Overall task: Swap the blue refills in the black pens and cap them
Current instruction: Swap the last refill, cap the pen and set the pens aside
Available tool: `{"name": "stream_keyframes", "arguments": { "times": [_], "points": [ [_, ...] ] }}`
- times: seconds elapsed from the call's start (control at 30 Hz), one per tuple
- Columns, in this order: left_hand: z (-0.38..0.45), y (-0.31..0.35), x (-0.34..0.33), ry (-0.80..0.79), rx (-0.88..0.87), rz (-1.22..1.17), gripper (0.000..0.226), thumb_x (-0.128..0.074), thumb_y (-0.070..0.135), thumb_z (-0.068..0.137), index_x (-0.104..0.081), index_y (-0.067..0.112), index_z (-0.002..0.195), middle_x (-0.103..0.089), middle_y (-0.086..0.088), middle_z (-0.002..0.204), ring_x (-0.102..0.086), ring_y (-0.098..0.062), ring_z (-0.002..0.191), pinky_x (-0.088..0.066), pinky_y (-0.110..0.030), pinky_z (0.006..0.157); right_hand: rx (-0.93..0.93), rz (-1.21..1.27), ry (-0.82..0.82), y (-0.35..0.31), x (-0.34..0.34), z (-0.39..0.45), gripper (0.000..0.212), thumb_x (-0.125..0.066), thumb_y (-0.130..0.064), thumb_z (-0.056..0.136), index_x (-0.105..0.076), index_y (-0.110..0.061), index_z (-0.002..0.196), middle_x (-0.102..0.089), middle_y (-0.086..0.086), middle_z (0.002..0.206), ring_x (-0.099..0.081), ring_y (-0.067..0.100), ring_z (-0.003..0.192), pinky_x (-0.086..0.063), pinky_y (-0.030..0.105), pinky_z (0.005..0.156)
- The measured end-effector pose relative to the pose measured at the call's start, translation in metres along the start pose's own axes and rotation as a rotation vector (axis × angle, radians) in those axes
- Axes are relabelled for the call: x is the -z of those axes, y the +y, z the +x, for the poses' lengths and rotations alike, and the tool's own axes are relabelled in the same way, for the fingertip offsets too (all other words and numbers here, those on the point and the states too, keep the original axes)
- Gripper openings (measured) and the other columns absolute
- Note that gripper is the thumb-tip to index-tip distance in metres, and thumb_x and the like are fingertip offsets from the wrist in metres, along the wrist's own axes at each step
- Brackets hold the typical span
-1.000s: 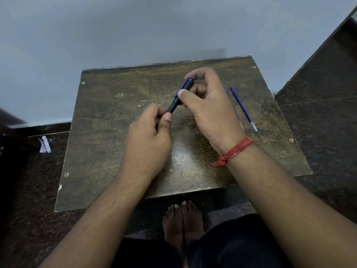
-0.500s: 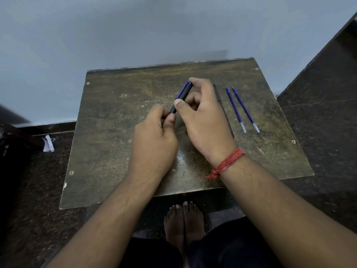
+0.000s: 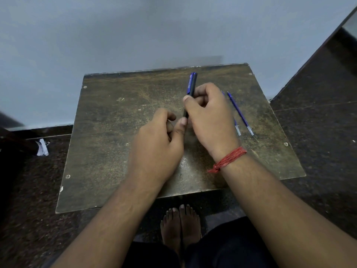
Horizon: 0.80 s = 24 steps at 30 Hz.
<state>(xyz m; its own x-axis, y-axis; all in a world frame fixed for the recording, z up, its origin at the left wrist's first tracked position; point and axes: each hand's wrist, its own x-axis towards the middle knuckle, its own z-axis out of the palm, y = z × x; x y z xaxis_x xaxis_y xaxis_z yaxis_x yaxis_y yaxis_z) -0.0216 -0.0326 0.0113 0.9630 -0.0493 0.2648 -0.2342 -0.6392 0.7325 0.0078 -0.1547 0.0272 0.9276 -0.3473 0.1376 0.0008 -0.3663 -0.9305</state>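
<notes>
My right hand (image 3: 210, 117) grips a black pen (image 3: 191, 88) with a blue clip around its middle, the capped end pointing away from me over the worn brown table (image 3: 116, 136). Just left of it, my left hand (image 3: 156, 144) has its fingers loosely curled. Its thumb tip lies at the pen's lower end, and I see nothing pinched in it. Two blue refills lie side by side on the table to the right: one (image 3: 240, 113) in full view, the other (image 3: 237, 127) partly hidden behind my right hand.
The table's far edge meets a pale wall. A dark stone floor (image 3: 318, 142) surrounds it, with a white paper scrap (image 3: 42, 147) at the left. My bare feet (image 3: 180, 225) are under the near edge.
My right hand has swung the pen more upright and a little to the right. My left hand's fingers have come off the pen's lower end and opened slightly.
</notes>
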Motion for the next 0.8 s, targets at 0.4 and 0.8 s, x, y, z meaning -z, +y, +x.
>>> {"name": "stream_keyframes", "arguments": {
  "times": [0.4,0.8],
  "points": [
    [0.014,-0.021,0.007,-0.102,-0.036,0.456,0.076,-0.030,0.060,0.097,-0.022,0.018,0.159,-0.017,-0.005,0.170,-0.003,-0.029,0.157,0.003,-0.058,0.124,0.258,-0.933,-0.066,0.013,0.016,0.015,0.023,-0.060,-0.036,0.092,-0.052,-0.018,0.101,-0.054,-0.004,0.078,-0.058,0.030,0.097,-0.039,0.047,0.087],
    [0.016,-0.034,0.000,-0.191,0.011,0.519,0.080,-0.015,0.071,0.096,-0.007,0.026,0.162,0.006,-0.004,0.171,0.020,-0.031,0.154,0.009,-0.057,0.122,0.221,-0.883,0.015,0.013,0.032,0.014,0.027,-0.058,-0.043,0.092,-0.053,-0.018,0.102,-0.063,0.001,0.101,-0.056,0.027,0.100,-0.043,0.046,0.086]
  ]
}}
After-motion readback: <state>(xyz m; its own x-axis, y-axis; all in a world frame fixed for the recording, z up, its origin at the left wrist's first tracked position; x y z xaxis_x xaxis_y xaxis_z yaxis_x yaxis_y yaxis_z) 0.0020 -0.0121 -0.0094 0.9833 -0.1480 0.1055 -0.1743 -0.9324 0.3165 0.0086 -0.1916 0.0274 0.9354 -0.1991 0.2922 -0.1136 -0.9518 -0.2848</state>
